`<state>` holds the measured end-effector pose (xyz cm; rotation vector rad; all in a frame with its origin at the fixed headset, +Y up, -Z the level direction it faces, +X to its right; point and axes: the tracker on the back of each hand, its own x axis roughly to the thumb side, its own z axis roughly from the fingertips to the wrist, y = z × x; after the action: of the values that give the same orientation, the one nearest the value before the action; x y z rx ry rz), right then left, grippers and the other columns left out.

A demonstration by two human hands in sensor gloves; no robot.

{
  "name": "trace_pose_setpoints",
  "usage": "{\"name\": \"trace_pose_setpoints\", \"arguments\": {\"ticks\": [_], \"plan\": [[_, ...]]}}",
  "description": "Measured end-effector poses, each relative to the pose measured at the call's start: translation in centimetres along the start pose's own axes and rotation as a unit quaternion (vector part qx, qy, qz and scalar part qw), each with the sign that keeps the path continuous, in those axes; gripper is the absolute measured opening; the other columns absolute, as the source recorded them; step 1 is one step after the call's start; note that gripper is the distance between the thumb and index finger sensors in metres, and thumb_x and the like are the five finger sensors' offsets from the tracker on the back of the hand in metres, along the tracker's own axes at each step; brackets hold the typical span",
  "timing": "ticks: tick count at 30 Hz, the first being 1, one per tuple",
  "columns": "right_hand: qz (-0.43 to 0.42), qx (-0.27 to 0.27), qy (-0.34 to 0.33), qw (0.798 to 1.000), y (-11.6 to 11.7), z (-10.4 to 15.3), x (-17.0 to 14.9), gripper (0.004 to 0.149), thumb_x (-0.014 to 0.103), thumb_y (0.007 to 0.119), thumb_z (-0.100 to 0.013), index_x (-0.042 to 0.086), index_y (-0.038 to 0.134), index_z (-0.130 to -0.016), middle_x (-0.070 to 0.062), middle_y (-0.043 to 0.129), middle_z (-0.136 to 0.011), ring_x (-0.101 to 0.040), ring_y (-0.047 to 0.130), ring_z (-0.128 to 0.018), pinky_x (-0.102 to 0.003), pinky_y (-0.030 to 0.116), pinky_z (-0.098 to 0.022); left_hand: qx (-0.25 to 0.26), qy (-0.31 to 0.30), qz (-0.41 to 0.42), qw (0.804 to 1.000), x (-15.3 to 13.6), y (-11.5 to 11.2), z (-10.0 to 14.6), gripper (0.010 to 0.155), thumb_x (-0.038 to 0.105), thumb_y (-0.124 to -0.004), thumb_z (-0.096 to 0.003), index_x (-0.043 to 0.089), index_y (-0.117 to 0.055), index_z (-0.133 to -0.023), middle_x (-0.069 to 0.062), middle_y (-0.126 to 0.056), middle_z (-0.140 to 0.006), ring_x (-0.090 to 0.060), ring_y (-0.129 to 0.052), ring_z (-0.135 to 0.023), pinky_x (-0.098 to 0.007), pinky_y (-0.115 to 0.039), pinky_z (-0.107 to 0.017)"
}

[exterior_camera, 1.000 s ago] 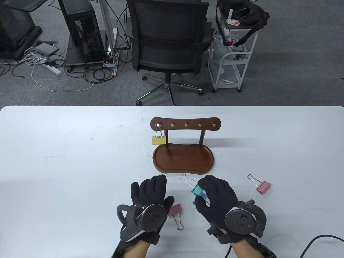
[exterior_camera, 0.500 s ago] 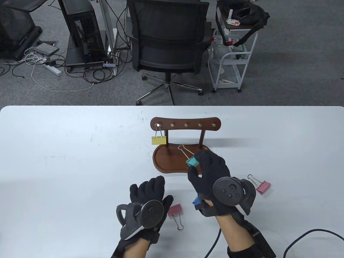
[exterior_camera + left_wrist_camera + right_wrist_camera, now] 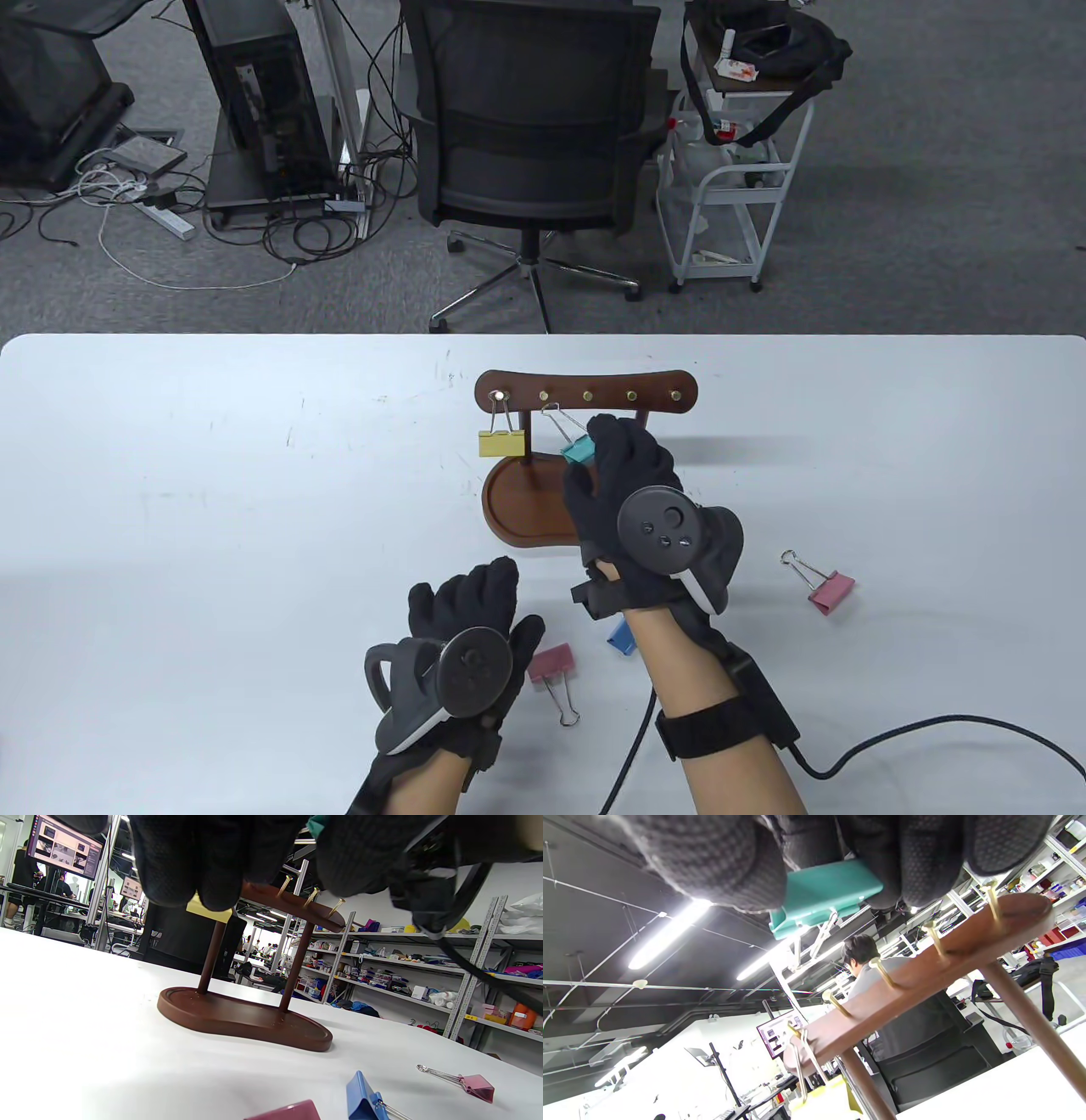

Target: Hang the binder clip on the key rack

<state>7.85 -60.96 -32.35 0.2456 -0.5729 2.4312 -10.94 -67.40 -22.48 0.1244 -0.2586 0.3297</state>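
Observation:
The wooden key rack (image 3: 587, 395) stands mid-table on its oval base (image 3: 526, 509), with several brass pegs. A yellow binder clip (image 3: 502, 442) hangs from the leftmost peg. My right hand (image 3: 624, 488) pinches a teal binder clip (image 3: 579, 448) above the base; its wire handle (image 3: 556, 418) reaches just below the second peg (image 3: 543, 396). In the right wrist view the teal clip (image 3: 825, 891) sits between thumb and fingers, the pegs (image 3: 882, 971) beside it. My left hand (image 3: 467, 628) rests flat on the table, holding nothing.
A pink clip (image 3: 551, 664) and a blue clip (image 3: 623, 637) lie near my forearms; another pink clip (image 3: 830, 590) lies at the right. An office chair (image 3: 530, 127) and a cart (image 3: 738, 161) stand beyond the table's far edge.
My right hand lifted the teal clip off the table and carried it forward over the base up to the rack's second peg. The left hand stayed put.

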Motion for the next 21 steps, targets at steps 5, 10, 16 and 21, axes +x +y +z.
{"name": "trace_pose_setpoints", "arguments": {"ticks": [5, 10, 16, 21], "plan": [[0.005, 0.0, 0.006, 1.0, 1.3, -0.6, -0.2, 0.074, 0.037, 0.083, -0.054, -0.003, 0.056, -0.11, -0.034, 0.063, -0.107, -0.059, 0.072, -0.083, -0.071, 0.061, -0.059, -0.001, 0.002, 0.001, 1.0, 0.0, 0.0, 0.0, 0.072, 0.042, -0.081, -0.0567, 0.001, -0.064, -0.113, -0.028, -0.077, -0.108, -0.057, -0.078, -0.094, -0.081, -0.046, -0.068], [0.015, 0.001, 0.006, 1.0, 2.0, -0.9, -0.2, 0.073, 0.036, 0.083, -0.055, -0.003, 0.056, -0.11, -0.034, 0.062, -0.107, -0.059, 0.072, -0.083, -0.071, 0.061, -0.059, -0.002, 0.004, 0.004, 1.0, -0.1, 0.0, 0.0, 0.072, 0.042, -0.081, -0.0568, 0.0, -0.064, -0.113, -0.028, -0.077, -0.107, -0.057, -0.078, -0.094, -0.081, -0.046, -0.068], [0.031, 0.002, 0.012, 0.999, 2.5, -0.9, -0.3, 0.073, 0.037, 0.082, -0.055, -0.003, 0.056, -0.11, -0.034, 0.062, -0.108, -0.058, 0.072, -0.084, -0.07, 0.061, -0.059, -0.004, 0.006, 0.011, 1.0, -0.2, -0.1, 0.0, 0.072, 0.042, -0.081, -0.0567, 0.0, -0.064, -0.113, -0.029, -0.077, -0.107, -0.057, -0.078, -0.094, -0.081, -0.046, -0.068], [0.031, 0.003, 0.013, 0.999, 2.8, -1.0, -0.4, 0.073, 0.037, 0.082, -0.055, -0.003, 0.057, -0.11, -0.034, 0.062, -0.108, -0.058, 0.072, -0.083, -0.07, 0.061, -0.059, -0.005, 0.009, 0.012, 1.0, -0.3, -0.1, 0.1, 0.072, 0.042, -0.081, -0.0567, 0.0, -0.064, -0.113, -0.028, -0.077, -0.107, -0.057, -0.078, -0.094, -0.081, -0.046, -0.068]]}}
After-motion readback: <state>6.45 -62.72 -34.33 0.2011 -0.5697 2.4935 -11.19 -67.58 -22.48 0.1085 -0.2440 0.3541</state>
